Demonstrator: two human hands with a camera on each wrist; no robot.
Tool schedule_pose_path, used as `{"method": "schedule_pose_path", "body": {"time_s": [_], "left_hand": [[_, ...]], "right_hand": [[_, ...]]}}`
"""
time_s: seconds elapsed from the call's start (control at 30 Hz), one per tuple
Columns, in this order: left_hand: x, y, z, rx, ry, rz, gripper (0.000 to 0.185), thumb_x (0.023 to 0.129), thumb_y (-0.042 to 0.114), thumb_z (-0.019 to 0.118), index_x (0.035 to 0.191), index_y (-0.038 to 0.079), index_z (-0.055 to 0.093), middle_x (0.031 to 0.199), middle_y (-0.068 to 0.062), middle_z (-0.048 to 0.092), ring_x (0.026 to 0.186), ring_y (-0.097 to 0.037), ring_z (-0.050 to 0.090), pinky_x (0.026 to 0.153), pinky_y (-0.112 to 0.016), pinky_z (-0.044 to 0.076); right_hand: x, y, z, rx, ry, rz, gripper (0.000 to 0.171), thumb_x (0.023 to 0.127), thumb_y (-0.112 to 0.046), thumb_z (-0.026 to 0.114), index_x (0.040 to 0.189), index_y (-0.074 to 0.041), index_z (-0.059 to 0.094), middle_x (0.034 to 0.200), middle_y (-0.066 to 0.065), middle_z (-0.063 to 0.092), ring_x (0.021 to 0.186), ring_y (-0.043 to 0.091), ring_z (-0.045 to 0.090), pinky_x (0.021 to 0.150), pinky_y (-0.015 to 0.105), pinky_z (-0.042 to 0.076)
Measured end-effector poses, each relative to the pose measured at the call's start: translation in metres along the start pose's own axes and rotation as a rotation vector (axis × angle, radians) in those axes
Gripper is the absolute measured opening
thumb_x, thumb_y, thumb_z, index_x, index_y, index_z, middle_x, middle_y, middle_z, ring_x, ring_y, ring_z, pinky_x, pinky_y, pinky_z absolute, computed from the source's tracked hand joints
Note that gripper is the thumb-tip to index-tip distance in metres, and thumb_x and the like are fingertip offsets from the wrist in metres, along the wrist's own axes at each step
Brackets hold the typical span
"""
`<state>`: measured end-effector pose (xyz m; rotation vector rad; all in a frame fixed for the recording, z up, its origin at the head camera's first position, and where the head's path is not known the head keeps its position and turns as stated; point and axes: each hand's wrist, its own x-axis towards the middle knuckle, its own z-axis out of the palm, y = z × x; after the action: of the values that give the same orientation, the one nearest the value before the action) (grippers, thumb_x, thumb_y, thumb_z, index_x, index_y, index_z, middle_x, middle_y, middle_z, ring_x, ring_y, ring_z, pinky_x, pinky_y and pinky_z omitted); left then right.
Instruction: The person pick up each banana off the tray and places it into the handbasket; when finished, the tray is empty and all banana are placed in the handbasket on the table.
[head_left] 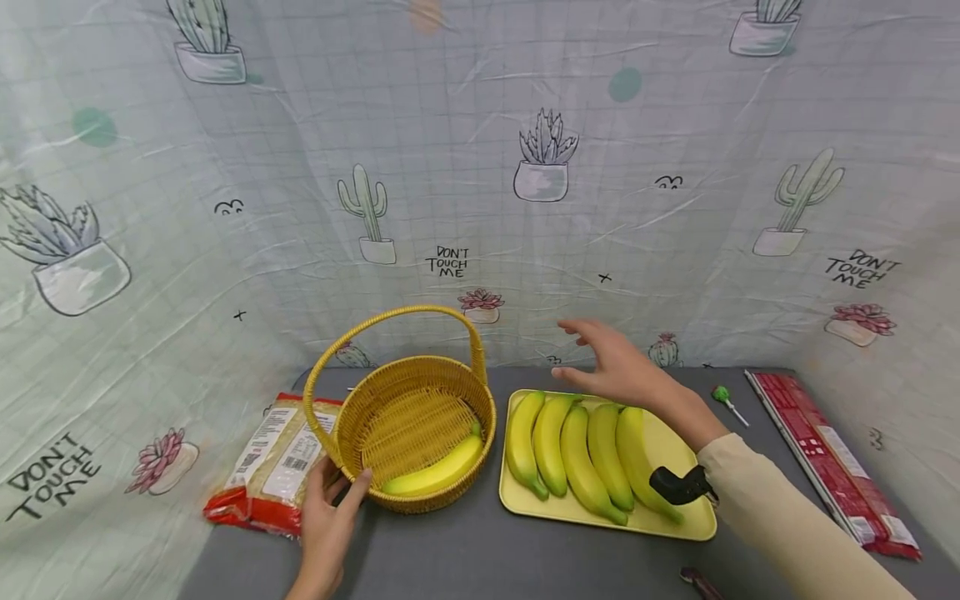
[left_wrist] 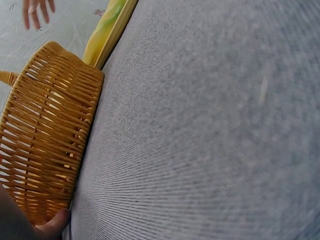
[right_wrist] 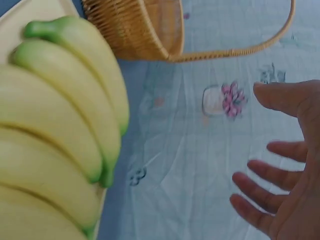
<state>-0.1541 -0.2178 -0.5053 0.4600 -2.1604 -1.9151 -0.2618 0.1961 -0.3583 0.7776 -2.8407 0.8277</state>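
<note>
A pale cloth printed with potted cacti hangs behind my grey counter. On the counter, left of the middle, sits the yellow woven basket, its hooped handle rising above the rim and leaning left. Just right of it lies the pale yellow tray, wider than deep. At the far right a long red packet lies slantwise, its near end farther right than its far end; a red-ended bag lies left of the basket, partly behind it. My left hand grips the basket at its near left side, thumb against the woven wall. My right hand is open and holds nothing, fingers apart, above the far edge of the tray. Below it, five bananas lie side by side in the tray, long axes running from far to near, most slanting rightward as they come towards me, green stems at the near ends. One more banana rests inside the basket along the near right wall, its long axis slanting from near left to far right, green end at the far right. The smallest thing, a green-headed lollipop, lies between tray and red packet, stick pointing near and right.
</note>
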Motion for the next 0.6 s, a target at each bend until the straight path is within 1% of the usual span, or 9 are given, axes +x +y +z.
{"method": "schedule_pose_path", "body": {"time_s": [0.07,0.2,0.23,0.37,0.43,0.47,0.6], "left_hand": [[0.0,0.0,-0.002,0.004,0.006,-0.005,0.088,0.102,0.034,0.075,0.166,0.001,0.024,0.16,-0.028,0.034,0.141,-0.041,0.04,0.077,-0.007,0.044],[-0.001,0.001,-0.004,0.018,-0.002,-0.037,0.094,0.101,0.04,0.075,0.167,0.002,0.021,0.162,-0.028,0.032,0.142,-0.042,0.039,0.077,-0.008,0.044],[-0.002,0.0,-0.005,0.024,-0.003,-0.049,0.095,0.1,0.042,0.075,0.167,0.002,0.021,0.162,-0.027,0.031,0.142,-0.042,0.038,0.077,-0.009,0.044],[-0.003,0.0,-0.005,0.049,-0.002,-0.078,0.1,0.098,0.049,0.076,0.167,0.003,0.021,0.162,-0.027,0.031,0.143,-0.042,0.038,0.084,-0.017,0.047],[-0.003,0.0,-0.005,0.052,-0.002,-0.074,0.1,0.098,0.049,0.075,0.167,0.003,0.021,0.162,-0.027,0.031,0.143,-0.042,0.038,0.085,-0.018,0.047],[-0.003,0.0,-0.005,0.047,-0.003,-0.068,0.099,0.098,0.048,0.075,0.167,0.003,0.021,0.162,-0.027,0.032,0.143,-0.042,0.038,0.084,-0.017,0.047],[-0.002,0.002,-0.003,0.028,-0.006,-0.048,0.095,0.1,0.044,0.075,0.167,0.003,0.022,0.161,-0.026,0.033,0.142,-0.041,0.039,0.078,-0.01,0.044]], "right_hand": [[-0.005,0.008,0.001,-0.008,0.014,0.039,0.081,0.101,-0.042,0.074,0.162,-0.002,0.038,0.159,0.024,0.042,0.13,0.046,0.055,0.091,0.059,0.056],[-0.02,0.023,0.006,-0.027,0.029,0.115,0.087,0.101,-0.045,0.073,0.161,0.004,0.035,0.158,0.032,0.039,0.128,0.052,0.054,0.094,0.064,0.054],[-0.024,0.026,0.008,-0.04,0.027,0.14,0.088,0.101,-0.047,0.072,0.16,0.006,0.035,0.157,0.033,0.039,0.131,0.054,0.051,0.096,0.066,0.051],[-0.042,0.039,0.019,-0.094,0.028,0.201,0.091,0.101,-0.048,0.072,0.157,0.013,0.035,0.152,0.039,0.042,0.134,0.058,0.046,0.1,0.072,0.046],[-0.05,0.046,0.026,-0.105,0.027,0.238,0.091,0.101,-0.048,0.071,0.156,0.015,0.034,0.152,0.041,0.042,0.135,0.059,0.044,0.1,0.074,0.044],[-0.054,0.05,0.03,-0.106,0.026,0.255,0.092,0.101,-0.048,0.071,0.156,0.016,0.034,0.151,0.042,0.042,0.133,0.06,0.046,0.098,0.073,0.046],[-0.069,0.063,0.044,-0.114,0.017,0.336,0.095,0.101,-0.053,0.069,0.154,0.018,0.034,0.147,0.045,0.043,0.129,0.062,0.047,0.093,0.074,0.048]]}}
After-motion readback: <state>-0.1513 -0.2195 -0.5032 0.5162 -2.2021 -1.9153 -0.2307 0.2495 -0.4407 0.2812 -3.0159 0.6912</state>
